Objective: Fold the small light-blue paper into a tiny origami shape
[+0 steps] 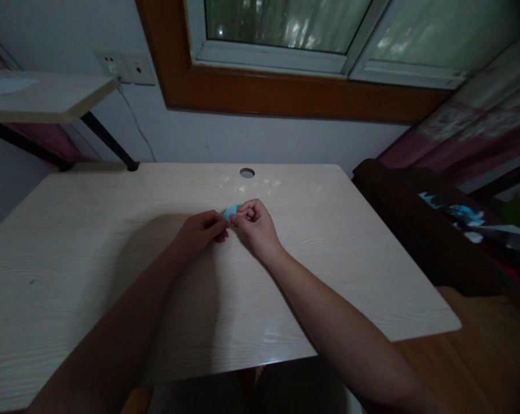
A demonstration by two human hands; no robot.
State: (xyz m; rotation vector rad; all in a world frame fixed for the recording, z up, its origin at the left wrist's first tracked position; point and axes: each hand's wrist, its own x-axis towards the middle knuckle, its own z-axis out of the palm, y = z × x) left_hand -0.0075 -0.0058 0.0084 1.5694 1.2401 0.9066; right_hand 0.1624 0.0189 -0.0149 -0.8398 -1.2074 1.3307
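A small folded piece of teal paper (230,212) is pinched between both of my hands just above the pale wooden desk (91,253). My left hand (199,231) grips its near left side with fingertips. My right hand (253,223) holds its right side, fingers curled in. Most of the paper is hidden by my fingers; only a small pointed tip shows.
A round cable hole (247,172) sits at the desk's back edge. A shelf (44,95) juts out at upper left, with wall sockets (124,67) beside it. A dark wooden piece of furniture (419,230) with clutter stands to the right. A window is above.
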